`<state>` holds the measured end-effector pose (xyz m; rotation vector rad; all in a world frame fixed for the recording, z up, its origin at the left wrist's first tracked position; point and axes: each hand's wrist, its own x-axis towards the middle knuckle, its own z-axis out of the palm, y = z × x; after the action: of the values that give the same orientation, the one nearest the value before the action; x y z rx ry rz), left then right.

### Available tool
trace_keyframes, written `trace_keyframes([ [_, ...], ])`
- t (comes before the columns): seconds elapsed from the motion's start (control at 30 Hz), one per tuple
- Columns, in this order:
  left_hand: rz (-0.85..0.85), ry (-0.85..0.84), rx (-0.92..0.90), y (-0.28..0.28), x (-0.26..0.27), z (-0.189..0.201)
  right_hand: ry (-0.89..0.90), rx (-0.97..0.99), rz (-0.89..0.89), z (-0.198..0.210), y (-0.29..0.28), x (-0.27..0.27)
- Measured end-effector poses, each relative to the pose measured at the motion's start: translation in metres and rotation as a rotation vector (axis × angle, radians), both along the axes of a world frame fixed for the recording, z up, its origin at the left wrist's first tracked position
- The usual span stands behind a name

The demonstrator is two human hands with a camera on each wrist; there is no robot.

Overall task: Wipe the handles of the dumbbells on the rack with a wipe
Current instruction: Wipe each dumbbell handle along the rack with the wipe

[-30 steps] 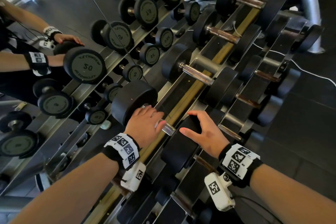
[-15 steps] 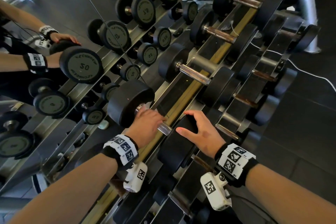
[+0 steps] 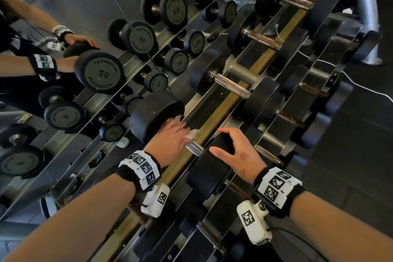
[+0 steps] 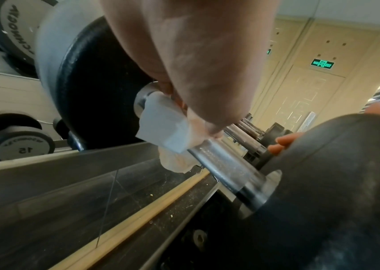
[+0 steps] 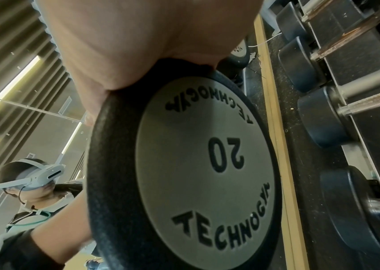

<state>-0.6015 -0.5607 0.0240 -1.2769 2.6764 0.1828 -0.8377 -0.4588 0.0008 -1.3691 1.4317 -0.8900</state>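
A black dumbbell marked 20 (image 5: 196, 164) lies on the rack's top tier. My left hand (image 3: 172, 136) grips a white wipe (image 3: 192, 134) wrapped round its chrome handle (image 3: 195, 147), close to the far head (image 3: 155, 112). In the left wrist view the wipe (image 4: 166, 126) covers the far end of the handle (image 4: 226, 164), and the near part is bare. My right hand (image 3: 231, 151) lies over the near head (image 3: 208, 174), fingers curved round its rim; their fingertips (image 4: 281, 144) show over the edge.
More dumbbells with rusty handles (image 3: 231, 87) sit further along the rack, and smaller ones (image 3: 289, 117) on the lower tier to the right. A mirror (image 3: 85, 17) behind the rack repeats the weights and my arms. A white cable (image 3: 365, 89) lies on the floor.
My left hand has slid a little along the handle toward the far head, and a corner of the wipe now shows. The right hand stays on the near head.
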Motion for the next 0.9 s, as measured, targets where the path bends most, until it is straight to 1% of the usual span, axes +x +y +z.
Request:
trace_keyframes([
  [0.1,0.024,0.003,-0.020,0.001,0.001,-0.001,0.006,-0.004,0.002,-0.001,0.000,0.000],
  [0.17,0.026,-0.002,-0.037,0.009,-0.008,0.002,0.012,-0.006,0.000,-0.001,-0.001,0.000],
  [0.23,-0.050,-0.029,0.002,0.022,-0.019,0.000,0.022,-0.011,-0.002,-0.001,-0.001,0.001],
  [0.3,-0.117,-0.016,0.081,0.029,-0.024,0.002,0.021,-0.013,-0.001,0.000,-0.001,0.001],
  [0.37,-0.148,-0.010,0.088,0.018,-0.020,0.008,0.012,-0.006,0.007,0.001,-0.001,0.000],
  [0.43,-0.152,-0.089,0.076,0.001,-0.012,0.015,-0.002,0.008,0.022,0.002,0.000,-0.001],
  [0.5,-0.118,-0.163,0.068,-0.010,-0.005,0.017,-0.006,0.012,0.027,0.003,0.000,-0.001],
  [0.6,-0.056,-0.074,0.062,0.003,-0.009,0.012,0.004,0.000,0.019,0.002,0.000,-0.001],
  [0.67,-0.118,-0.024,0.060,0.017,-0.013,0.005,0.008,-0.008,0.014,0.002,0.000,0.000],
  [0.7,-0.158,-0.023,0.062,0.021,-0.013,0.003,0.010,-0.007,0.015,0.002,-0.001,0.000],
  [0.77,-0.183,-0.027,0.072,0.016,-0.011,0.003,0.009,-0.010,0.019,0.002,-0.001,-0.001],
  [0.83,-0.142,-0.012,0.059,0.006,-0.005,0.004,-0.001,-0.011,0.023,0.002,-0.001,-0.001],
  [0.9,-0.042,0.012,-0.009,0.000,0.000,0.002,-0.012,-0.007,0.025,0.003,0.000,-0.001],
])
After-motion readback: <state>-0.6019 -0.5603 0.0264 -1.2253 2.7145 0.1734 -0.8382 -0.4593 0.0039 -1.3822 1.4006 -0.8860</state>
